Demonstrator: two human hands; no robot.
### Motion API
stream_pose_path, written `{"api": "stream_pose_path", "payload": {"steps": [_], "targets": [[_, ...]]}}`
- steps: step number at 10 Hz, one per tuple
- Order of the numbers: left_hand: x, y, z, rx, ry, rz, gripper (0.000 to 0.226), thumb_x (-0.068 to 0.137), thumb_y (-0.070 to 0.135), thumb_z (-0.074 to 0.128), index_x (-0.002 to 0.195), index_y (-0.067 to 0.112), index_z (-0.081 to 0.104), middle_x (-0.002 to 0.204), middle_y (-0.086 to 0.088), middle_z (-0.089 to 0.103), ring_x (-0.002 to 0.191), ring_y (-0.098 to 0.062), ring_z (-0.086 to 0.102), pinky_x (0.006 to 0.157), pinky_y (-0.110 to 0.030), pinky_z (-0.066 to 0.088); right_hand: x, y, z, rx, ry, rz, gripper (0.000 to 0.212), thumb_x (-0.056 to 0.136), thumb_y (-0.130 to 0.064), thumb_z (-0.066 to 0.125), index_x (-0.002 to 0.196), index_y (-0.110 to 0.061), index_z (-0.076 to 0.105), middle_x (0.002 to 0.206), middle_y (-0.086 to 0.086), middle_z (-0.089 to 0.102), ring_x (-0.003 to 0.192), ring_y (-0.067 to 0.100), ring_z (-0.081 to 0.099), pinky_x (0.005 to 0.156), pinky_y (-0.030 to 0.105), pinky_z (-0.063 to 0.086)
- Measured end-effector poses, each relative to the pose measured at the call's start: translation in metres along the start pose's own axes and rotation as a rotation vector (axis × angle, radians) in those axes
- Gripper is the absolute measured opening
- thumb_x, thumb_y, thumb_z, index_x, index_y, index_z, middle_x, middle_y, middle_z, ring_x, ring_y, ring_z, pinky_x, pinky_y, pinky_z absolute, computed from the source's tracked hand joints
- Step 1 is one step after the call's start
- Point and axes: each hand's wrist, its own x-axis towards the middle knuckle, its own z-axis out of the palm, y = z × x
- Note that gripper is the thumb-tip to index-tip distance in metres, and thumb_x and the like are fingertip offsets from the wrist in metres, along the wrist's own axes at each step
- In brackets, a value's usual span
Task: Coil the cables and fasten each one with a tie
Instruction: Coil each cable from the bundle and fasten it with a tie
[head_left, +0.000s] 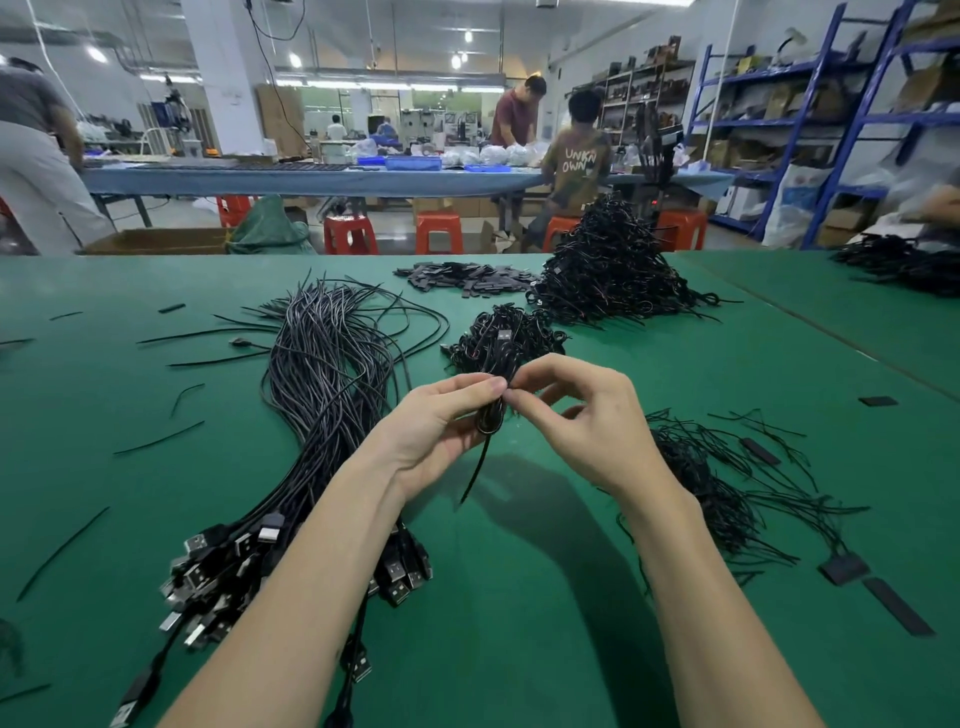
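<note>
Above the middle of the green table (519, 597), my left hand (436, 431) grips a coiled black cable (491, 418). My right hand (582, 415) pinches a thin black tie at the top of that coil, fingertips meeting those of the left hand. A loose tie end (475, 467) hangs down from the coil. A thick bundle of uncoiled black USB cables (327, 384) lies to the left, its plugs (223, 566) near my left forearm. Loose black ties (722, 493) lie to the right.
A small heap of coiled cables (498, 338) sits just beyond my hands, with a tall pile (613, 265) behind it and flat black strips (467, 278) beside it. Stray ties dot the left of the table. People work at a far bench; red stools and blue shelving stand behind.
</note>
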Motion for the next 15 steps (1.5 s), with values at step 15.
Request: {"api": "stream_pose_path", "payload": {"steps": [15], "targets": [[0.004,-0.002,-0.003,0.056,0.105,0.219,0.012,0.062,0.012,0.083,0.072,0.012,0.077,0.077,-0.006,0.074,0.068,-0.011,0.069,0.065,-0.017,0.054,0.005,-0.009,0.025,1.152,0.026,1.043,0.009,0.085,-0.012,0.076,0.077,-0.008,0.076,0.070,0.001,0.072,0.053,0.005,0.064,0.042,0.011,0.046]]}}
